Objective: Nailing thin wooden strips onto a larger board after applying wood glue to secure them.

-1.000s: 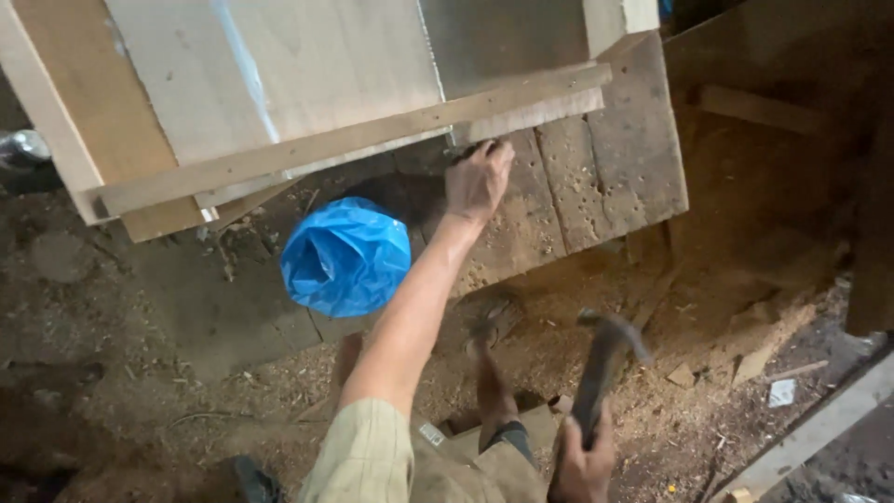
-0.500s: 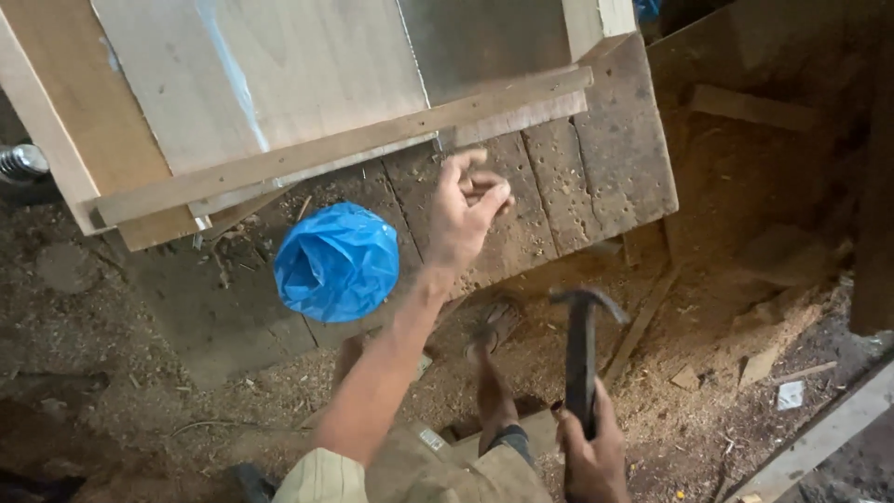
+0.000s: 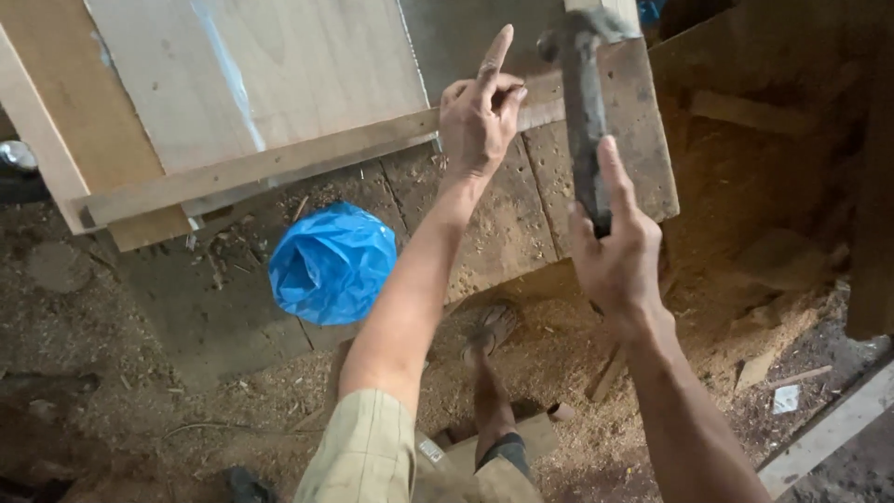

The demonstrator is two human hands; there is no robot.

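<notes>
Right hand (image 3: 619, 256) grasps our hammer (image 3: 585, 112), head raised level with the left | left hand (image 3: 480, 112) pinches at the wooden strip (image 3: 279, 168), forefinger up; a nail we cannot see | step: nailing, we judge | next: strike clear of fingers.

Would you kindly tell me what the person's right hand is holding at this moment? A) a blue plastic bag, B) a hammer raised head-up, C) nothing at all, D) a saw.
B: the right hand is closed around the dark handle of a hammer, whose head points up over the wooden boards, while the blue plastic bag lies below, untouched.
</notes>
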